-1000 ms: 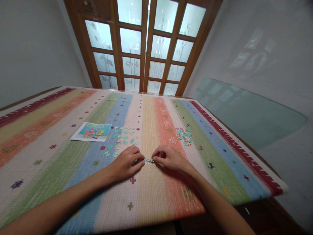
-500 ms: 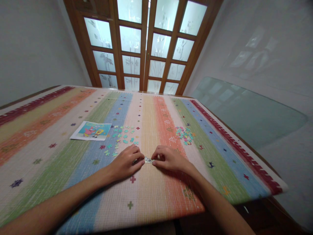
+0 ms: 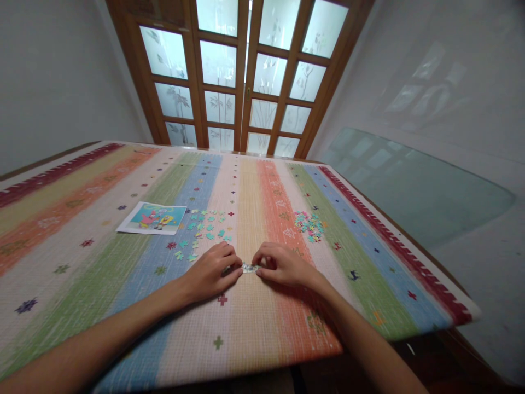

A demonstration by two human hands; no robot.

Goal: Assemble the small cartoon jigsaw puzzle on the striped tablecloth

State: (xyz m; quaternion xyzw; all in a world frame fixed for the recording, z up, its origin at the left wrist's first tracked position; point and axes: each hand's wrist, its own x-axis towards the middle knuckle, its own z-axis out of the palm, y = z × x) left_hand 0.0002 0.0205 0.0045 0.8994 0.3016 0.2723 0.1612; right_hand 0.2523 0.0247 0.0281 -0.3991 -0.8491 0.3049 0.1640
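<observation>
1. Where the bench [image 3: 24, 168] shows past its covering, at the far left, its edge is brown wood.
2. Over it lies the cloth [image 3: 254, 339], striped in green, blue, pink, yellow, orange and dark red; its weave may drag on small card shapes.
3. The card [image 3: 151, 218], left of the middle, carries a pink figure and a yellow one on teal, and serves well as a colour guide.
4. Just right of it, loose pieces [image 3: 221, 233], mostly teal with some pale green, are spread apart.
5. The left hand [image 3: 217, 271] has thumb and fingertips pinched on the left end of the strip. It would do best as a light anchor, keeping that end flat.
6. The right hand [image 3: 283, 266] mirrors it, fingertips closed on the right end; whether a separate piece sits beneath them, I cannot tell. Good handling here means lining edges up first, then pressing straight down, since a sideways shove could buckle the joint or ruck the cloth.
7. Beyond the right hand, the pile [image 3: 309, 225] heaps teal, pink and yellow bits together.
8. Between the two hands, on the yellow stripe, lies the strip [image 3: 249, 268]: narrow, whitish, flecked with dark print too small to read; its seams do not show.
</observation>
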